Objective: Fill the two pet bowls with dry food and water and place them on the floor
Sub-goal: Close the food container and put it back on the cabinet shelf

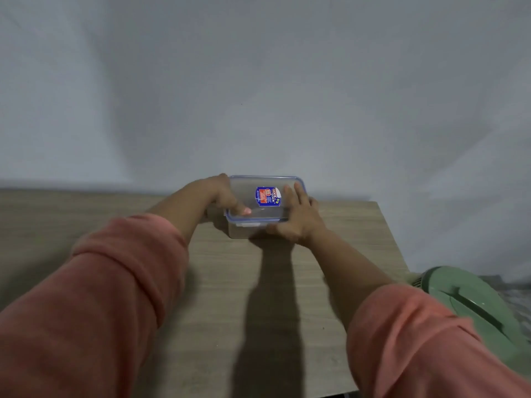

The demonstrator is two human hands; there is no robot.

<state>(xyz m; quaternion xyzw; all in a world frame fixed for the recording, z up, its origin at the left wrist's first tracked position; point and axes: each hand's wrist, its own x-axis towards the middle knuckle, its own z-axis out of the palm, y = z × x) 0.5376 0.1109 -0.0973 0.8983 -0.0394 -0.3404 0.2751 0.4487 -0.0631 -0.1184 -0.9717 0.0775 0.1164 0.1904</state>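
A clear plastic container (258,208) with a blue-rimmed lid and a blue and red label stands on the wooden table (218,282) near the wall. My left hand (224,193) grips its left end, thumb on the lid's front corner. My right hand (298,216) holds the right end, fingers laid over the lid and thumb against the front side. What is inside the container cannot be made out. No pet bowls are in view.
A plain grey wall (258,96) rises right behind the table. A green round object (474,305) sits beyond the table's right edge at the lower right. Both forearms wear salmon sleeves.
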